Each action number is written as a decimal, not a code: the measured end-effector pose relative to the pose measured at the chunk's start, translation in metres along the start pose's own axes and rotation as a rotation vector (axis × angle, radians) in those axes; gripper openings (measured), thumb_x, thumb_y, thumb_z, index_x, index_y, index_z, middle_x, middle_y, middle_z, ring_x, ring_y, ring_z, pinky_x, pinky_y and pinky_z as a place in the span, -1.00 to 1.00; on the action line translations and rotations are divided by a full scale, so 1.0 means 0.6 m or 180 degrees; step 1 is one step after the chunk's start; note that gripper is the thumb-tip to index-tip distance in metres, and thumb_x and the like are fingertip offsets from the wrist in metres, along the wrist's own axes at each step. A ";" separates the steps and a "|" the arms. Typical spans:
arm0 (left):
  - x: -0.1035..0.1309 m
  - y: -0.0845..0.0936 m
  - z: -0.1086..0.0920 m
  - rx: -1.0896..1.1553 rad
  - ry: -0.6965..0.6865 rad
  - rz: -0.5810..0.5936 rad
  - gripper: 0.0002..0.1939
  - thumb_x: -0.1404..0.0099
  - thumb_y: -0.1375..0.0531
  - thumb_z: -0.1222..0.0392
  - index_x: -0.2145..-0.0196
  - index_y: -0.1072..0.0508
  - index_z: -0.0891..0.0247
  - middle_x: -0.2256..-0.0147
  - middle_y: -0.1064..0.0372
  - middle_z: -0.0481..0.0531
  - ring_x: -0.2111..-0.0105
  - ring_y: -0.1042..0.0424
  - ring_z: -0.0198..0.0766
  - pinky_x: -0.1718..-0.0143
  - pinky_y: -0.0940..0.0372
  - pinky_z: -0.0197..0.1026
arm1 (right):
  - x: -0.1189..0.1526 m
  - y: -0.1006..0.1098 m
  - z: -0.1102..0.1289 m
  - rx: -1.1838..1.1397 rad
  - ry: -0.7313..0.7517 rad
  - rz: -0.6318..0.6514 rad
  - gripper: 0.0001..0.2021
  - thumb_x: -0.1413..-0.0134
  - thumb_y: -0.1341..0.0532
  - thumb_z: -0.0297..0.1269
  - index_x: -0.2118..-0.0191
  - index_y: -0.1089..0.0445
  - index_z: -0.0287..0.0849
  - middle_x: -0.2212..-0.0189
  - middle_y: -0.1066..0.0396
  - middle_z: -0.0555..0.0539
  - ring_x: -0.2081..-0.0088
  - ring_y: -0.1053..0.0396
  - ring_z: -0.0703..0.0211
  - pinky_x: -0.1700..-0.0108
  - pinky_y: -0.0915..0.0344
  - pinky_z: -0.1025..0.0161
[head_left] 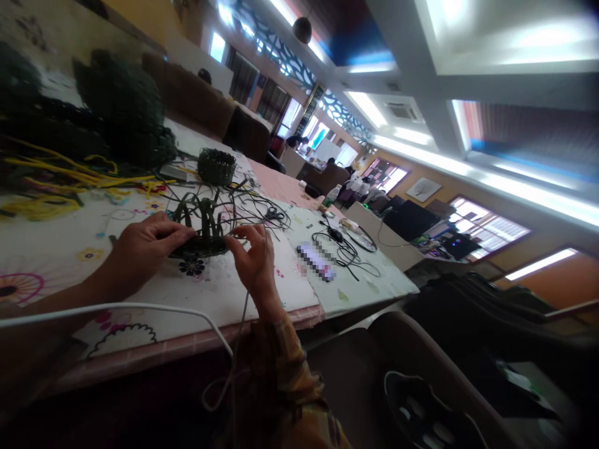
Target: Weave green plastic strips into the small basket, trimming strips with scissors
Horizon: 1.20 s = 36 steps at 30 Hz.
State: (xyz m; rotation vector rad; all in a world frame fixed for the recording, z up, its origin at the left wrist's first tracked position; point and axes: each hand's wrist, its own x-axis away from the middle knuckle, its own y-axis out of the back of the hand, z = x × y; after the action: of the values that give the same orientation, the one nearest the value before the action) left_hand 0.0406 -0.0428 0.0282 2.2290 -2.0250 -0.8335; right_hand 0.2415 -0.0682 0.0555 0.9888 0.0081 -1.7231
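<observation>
Dark green strips are woven into a small unfinished basket [206, 218] on the patterned table cover, its loose strips curving up. My left hand [152, 240] pinches the basket's near left edge between thumb and fingers. On the opposite side, my right hand [253, 255] has its thumb and fingertips closed on the near right edge. The exact strips under the fingertips are too dark to make out. Behind it stands a round, dark green woven basket [216, 167]. Loose dark strips [262, 209] trail to the right of my right hand.
Yellow strips [60, 178] and a large dark woven heap [121, 106] lie at the left. A white cable [154, 307] crosses in front of my left arm. Coiled dark cord [344, 246], a phone-like purple item [316, 260] and a bottle [333, 194] are at the right.
</observation>
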 end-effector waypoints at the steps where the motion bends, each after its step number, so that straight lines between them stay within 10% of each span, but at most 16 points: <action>1: 0.001 -0.001 0.000 -0.0011 -0.0034 -0.0031 -0.59 -0.18 -0.19 -0.19 0.35 -0.60 0.21 0.37 -0.37 0.01 0.30 -0.32 -0.19 0.20 -0.23 -0.14 | 0.000 0.005 0.000 0.0110 -0.0005 0.0094 -0.89 -0.12 -0.36 -0.33 0.39 -0.45 -0.11 0.32 -0.42 -0.02 0.16 -0.31 0.11 -0.02 -0.20 0.13; 10: 0.004 -0.019 -0.009 -0.0195 -0.0113 0.0096 -0.60 -0.23 -0.11 -0.15 0.40 -0.57 0.22 0.39 -0.35 0.02 0.36 -0.34 -0.16 0.27 -0.22 -0.14 | -0.006 0.024 0.030 -0.1035 -0.0808 0.0791 -0.84 -0.14 -0.24 -0.33 0.46 -0.37 -0.14 0.64 -0.34 0.10 0.57 -0.22 0.30 0.46 -0.13 0.34; 27: -0.012 -0.020 -0.004 -0.0577 -0.1325 -0.0522 -0.64 -0.35 -0.09 -0.05 0.40 -0.51 0.24 0.26 -0.29 0.07 0.15 -0.31 -0.10 0.03 -0.20 -0.06 | -0.013 0.025 0.007 -0.0989 -0.0733 0.0633 -0.87 -0.06 -0.27 -0.34 0.49 -0.41 -0.16 0.67 -0.34 0.13 0.60 -0.28 0.35 0.49 -0.19 0.41; 31: -0.020 -0.019 -0.002 -0.0697 -0.1419 -0.0392 -0.63 -0.34 -0.09 -0.08 0.44 -0.46 0.23 0.29 -0.27 0.06 0.18 -0.30 -0.11 0.06 -0.19 -0.07 | -0.013 0.023 0.000 -0.0868 -0.0674 0.0666 -0.88 -0.14 -0.26 -0.32 0.41 -0.48 -0.14 0.64 -0.37 0.12 0.56 -0.32 0.30 0.41 -0.26 0.35; 36: -0.021 -0.020 -0.007 -0.0970 -0.1645 -0.0522 -0.62 -0.37 -0.08 -0.07 0.43 -0.46 0.24 0.29 -0.28 0.08 0.21 -0.29 -0.10 0.09 -0.17 -0.05 | -0.016 0.025 0.003 0.0249 -0.0002 0.0248 -0.92 -0.06 -0.43 -0.24 0.33 -0.57 -0.08 0.24 -0.55 -0.08 0.07 -0.42 0.04 -0.17 -0.20 0.02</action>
State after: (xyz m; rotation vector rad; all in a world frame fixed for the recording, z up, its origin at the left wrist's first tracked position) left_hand 0.0530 -0.0307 0.0324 2.1809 -1.7171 -1.7554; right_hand 0.2530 -0.0676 0.0694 1.0327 -0.0977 -1.6629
